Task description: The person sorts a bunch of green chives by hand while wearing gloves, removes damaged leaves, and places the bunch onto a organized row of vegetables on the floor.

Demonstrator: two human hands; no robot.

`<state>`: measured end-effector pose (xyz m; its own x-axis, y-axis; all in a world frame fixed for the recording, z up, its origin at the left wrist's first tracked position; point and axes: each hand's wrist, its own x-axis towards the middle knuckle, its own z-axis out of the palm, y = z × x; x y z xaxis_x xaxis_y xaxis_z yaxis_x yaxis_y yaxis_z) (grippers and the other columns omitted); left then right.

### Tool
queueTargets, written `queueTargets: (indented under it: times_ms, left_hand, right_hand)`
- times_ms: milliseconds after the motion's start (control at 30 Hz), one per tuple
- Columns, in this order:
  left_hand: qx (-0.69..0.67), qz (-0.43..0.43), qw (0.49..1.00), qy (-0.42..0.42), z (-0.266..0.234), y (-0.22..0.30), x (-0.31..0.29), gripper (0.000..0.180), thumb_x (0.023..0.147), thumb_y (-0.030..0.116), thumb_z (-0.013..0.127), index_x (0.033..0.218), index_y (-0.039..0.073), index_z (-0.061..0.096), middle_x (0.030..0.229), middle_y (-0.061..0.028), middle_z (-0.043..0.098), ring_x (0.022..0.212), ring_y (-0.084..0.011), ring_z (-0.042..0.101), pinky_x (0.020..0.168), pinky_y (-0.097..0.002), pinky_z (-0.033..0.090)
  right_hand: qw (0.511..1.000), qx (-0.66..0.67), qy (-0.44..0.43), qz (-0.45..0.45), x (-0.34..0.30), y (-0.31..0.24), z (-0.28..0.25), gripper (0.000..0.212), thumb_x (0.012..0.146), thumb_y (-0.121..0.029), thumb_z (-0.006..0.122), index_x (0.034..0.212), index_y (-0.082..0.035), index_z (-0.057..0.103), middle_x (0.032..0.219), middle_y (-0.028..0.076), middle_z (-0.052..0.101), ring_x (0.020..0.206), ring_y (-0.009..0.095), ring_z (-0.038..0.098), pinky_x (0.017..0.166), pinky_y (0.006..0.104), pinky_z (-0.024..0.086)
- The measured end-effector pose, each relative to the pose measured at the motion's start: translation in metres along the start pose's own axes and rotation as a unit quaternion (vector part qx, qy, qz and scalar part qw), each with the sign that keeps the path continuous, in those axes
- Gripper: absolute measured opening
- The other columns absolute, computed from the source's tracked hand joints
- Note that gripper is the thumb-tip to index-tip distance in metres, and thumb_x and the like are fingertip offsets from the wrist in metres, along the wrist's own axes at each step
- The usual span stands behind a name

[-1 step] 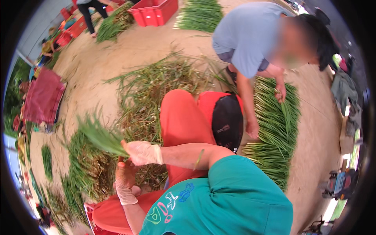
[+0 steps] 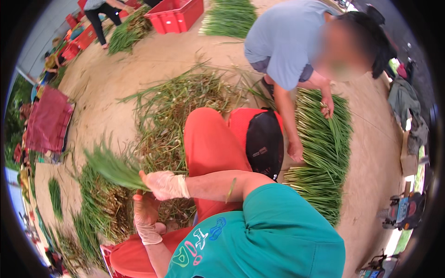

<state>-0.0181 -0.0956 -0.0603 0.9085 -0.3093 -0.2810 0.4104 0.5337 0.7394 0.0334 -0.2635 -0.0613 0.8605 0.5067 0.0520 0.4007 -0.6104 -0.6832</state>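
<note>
A leafy bunch of green chives (image 2: 113, 166) points out to the left, gripped near its base by my right hand (image 2: 164, 185) in a thin, pale translucent glove. My left hand (image 2: 146, 212), gloved alike, is just below, close against my right hand. Its visible fingers reach up beside the base of the bunch; the right hand covers part of them. Under and beyond both hands spreads a heap of loose brownish-green trimmings (image 2: 160, 132). Left of my hands stands a thick pile of untrimmed chives (image 2: 109, 206) with brown, dirty bases.
On my right, a co-worker in a grey-blue shirt (image 2: 282, 41) bends over neat rows of cleaned chives (image 2: 320, 139). A black bag (image 2: 265, 146) lies by my knee. Farther off are a red crate (image 2: 176, 17), another chive stack (image 2: 229, 17) and a dark-red cloth-covered stack (image 2: 48, 119).
The surroundings have shifted slightly left in view. My right hand and the bunch sit slightly lower; both hands keep nearly the same pose.
</note>
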Motion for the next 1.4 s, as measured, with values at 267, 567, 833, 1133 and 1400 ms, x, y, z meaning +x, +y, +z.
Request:
queueTargets:
  times_ms: [267, 567, 833, 1133, 1400]
  left_hand:
    - [-0.154, 0.031, 0.987, 0.031, -0.001, 0.007, 0.031, 0.054, 0.096, 0.035, 0.06, 0.144, 0.01, 0.049, 0.133, -0.0098, 0.059, 0.122, -0.0284, 0.054, 0.109, -0.047, 0.037]
    - [-0.077, 0.059, 0.993, 0.074, -0.008, 0.048, 0.023, 0.054, 0.091, 0.021, 0.066, 0.141, 0.006, 0.048, 0.13, -0.0122, 0.061, 0.116, -0.0266, 0.059, 0.105, -0.047, 0.044]
    - [0.047, -0.018, 0.999, -0.02, -0.007, 0.065, 0.026, 0.054, 0.092, 0.034, 0.068, 0.135, 0.005, 0.052, 0.115, -0.0089, 0.066, 0.102, -0.0223, 0.063, 0.089, -0.0393, 0.052]
    - [0.245, 0.183, 0.928, 0.212, -0.02, 0.018, 0.018, 0.046, 0.091, 0.033, 0.072, 0.123, 0.002, 0.058, 0.092, -0.0016, 0.061, 0.077, -0.0147, 0.059, 0.069, -0.0306, 0.051]
    - [0.188, 0.15, 0.935, 0.26, 0.016, 0.021, 0.019, 0.017, 0.092, 0.003, 0.064, 0.107, -0.005, 0.064, 0.086, -0.0047, 0.067, 0.073, -0.0112, 0.061, 0.064, -0.0247, 0.051]
  right_hand:
    - [0.986, -0.113, 0.088, -0.083, 0.004, -0.014, 0.007, 0.101, 0.065, -0.018, 0.077, 0.144, 0.019, 0.027, 0.084, 0.018, 0.063, 0.069, 0.027, 0.068, 0.05, 0.0382, 0.051]
    - [0.733, 0.67, -0.094, 0.068, 0.022, -0.008, -0.003, 0.028, 0.073, -0.012, 0.081, 0.086, 0.01, 0.067, 0.078, 0.02, 0.068, 0.064, 0.029, 0.068, 0.055, 0.0396, 0.055]
    - [0.644, 0.725, -0.22, 0.102, 0.0, -0.014, -0.024, 0.019, 0.077, -0.007, 0.073, 0.089, 0.007, 0.069, 0.078, 0.019, 0.07, 0.063, 0.026, 0.069, 0.051, 0.0357, 0.055]
    - [0.704, 0.687, -0.137, 0.117, 0.011, 0.008, -0.005, 0.015, 0.076, -0.007, 0.073, 0.085, 0.004, 0.069, 0.071, 0.013, 0.068, 0.055, 0.019, 0.065, 0.049, 0.0327, 0.052]
    - [0.717, 0.666, -0.17, 0.119, 0.006, 0.004, -0.041, 0.033, 0.077, 0.001, 0.069, 0.11, -0.001, 0.063, 0.088, 0.009, 0.068, 0.068, 0.016, 0.065, 0.056, 0.0308, 0.054]
